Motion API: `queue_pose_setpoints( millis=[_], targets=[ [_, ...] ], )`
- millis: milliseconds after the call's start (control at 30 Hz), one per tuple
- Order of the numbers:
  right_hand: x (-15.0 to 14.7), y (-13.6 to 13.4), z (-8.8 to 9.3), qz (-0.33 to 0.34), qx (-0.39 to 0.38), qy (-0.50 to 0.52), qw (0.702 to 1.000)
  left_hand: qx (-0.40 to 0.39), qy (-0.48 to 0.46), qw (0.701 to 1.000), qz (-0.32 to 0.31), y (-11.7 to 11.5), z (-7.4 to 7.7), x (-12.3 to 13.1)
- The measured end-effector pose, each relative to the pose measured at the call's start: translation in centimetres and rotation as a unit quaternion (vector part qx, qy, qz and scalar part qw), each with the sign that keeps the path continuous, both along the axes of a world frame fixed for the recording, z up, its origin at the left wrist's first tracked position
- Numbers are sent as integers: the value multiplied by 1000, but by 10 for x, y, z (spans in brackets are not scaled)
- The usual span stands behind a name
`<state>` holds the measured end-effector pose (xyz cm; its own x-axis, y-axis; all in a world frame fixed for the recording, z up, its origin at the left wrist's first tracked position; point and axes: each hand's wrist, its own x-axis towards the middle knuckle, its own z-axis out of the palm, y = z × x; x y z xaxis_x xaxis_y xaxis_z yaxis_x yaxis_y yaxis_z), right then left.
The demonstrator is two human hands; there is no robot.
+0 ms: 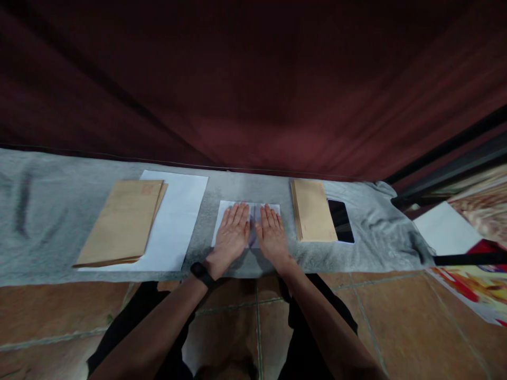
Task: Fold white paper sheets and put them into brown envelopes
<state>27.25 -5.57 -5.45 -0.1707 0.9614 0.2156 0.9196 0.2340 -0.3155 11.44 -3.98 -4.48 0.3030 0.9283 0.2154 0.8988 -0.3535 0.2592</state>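
Observation:
A folded white sheet of paper (222,216) lies on the grey cloth-covered table (47,211) in front of me. My left hand (232,235) rests flat on its left half, fingers stretched out and together. My right hand (271,233) lies flat on its right half beside the left one, fingers likewise extended. Both palms press down on the paper and cover most of it. A black band sits on my left wrist (202,273).
A stack of brown envelopes (121,221) lies over white sheets (178,216) at the left. Another brown envelope stack (315,217) and a black phone (341,220) lie at the right. A dark red curtain (253,84) hangs behind. Colourful printed paper (475,285) is at far right.

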Motion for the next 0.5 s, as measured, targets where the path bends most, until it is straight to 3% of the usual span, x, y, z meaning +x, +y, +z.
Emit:
queue_pose_setpoints(
  millis=[167,500],
  targets=[
    [-10,3,-3,24,-12,1,1000,-20,23,999,-15,0,-11,16],
    [19,0,-9,-2,15,-37,999,-13,9,1000,21,-1,-13,-11]
  ],
)
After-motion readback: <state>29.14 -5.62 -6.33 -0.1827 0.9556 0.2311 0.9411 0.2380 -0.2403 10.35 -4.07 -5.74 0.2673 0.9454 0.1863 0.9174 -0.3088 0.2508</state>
